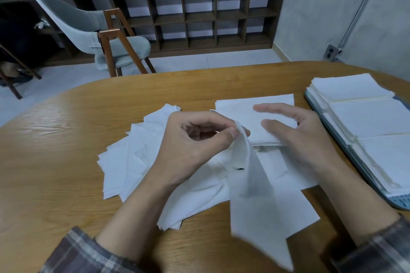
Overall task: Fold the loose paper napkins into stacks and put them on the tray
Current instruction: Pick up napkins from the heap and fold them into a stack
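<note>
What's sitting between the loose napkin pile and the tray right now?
Head view: the folded napkin stack lies there, with the right hand over it; bare table wood fills the rest up to the tray.

Your tray (397, 201) runs off the right edge, and its bed is buried under napkin stacks (363, 115). The lower end of the napkin (255, 195) pinched in your left hand (195, 139) is smeared by blur. Your right hand (299, 133) covers the near right corner of the folded stack (248, 108). A dark speck (240, 169) is too small to identify.
</note>
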